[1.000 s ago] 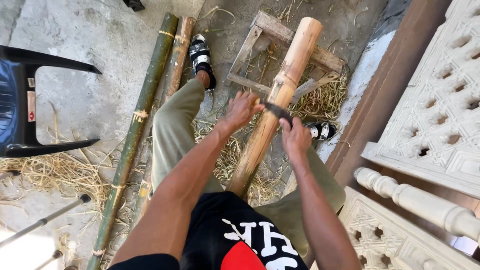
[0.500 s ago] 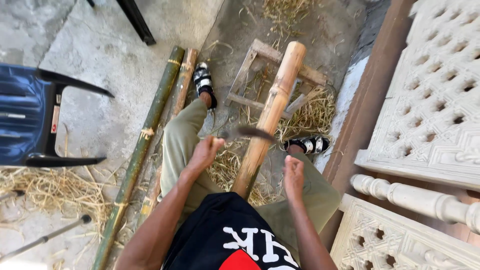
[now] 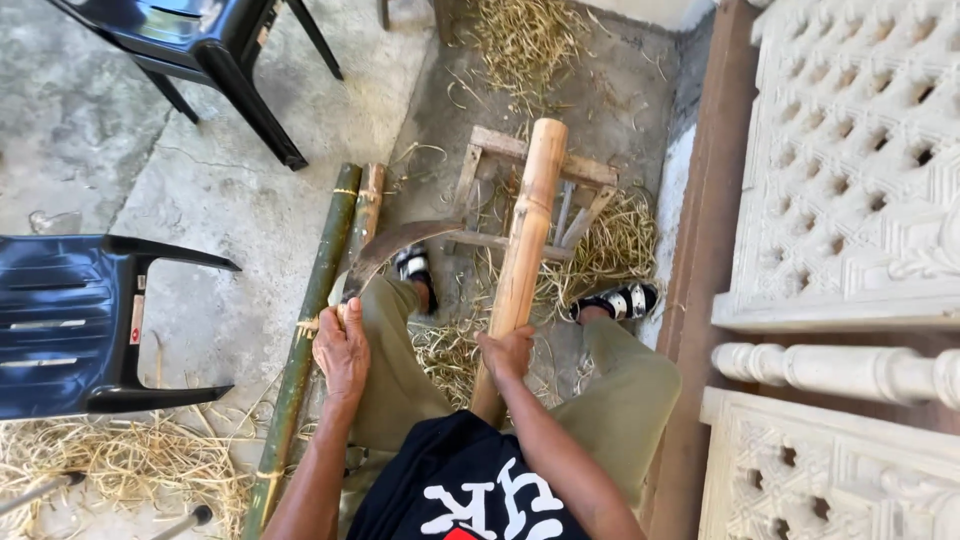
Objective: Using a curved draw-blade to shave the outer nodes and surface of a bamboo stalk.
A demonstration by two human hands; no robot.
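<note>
Against the frame half a second earlier: my left hand [image 3: 342, 350] had moved out to lower centre-left and now carried the curved blade [image 3: 392, 254], which had earlier lain across the pale bamboo pole [image 3: 522, 262]. My right hand [image 3: 506, 352] had come onto that pole. The view had also tipped, showing more of the ground at the top of the frame.

Left to right. A dark blue plastic chair [image 3: 70, 325] filled the left edge, with dry straw [image 3: 110, 462] below it at lower left. A second dark chair [image 3: 200, 50] stood at upper left; bare concrete lay open between the two. Two green bamboo culms [image 3: 320, 290] ran diagonally just beside my left hand, which was closed around the blade's handle. The blade arched up and to the right, its tip near the pole but apart from it.

At centre the pale pole rose steeply from between my knees, leaning on a small wooden frame [image 3: 500, 190]. My right hand was wrapped around its lower part, fingers closed. My sandalled feet [image 3: 625, 300] flanked the pole.

The right side was shut in by a brown ledge [image 3: 705, 300] and white carved panels [image 3: 850, 160]; free room lay only leftward.
</note>
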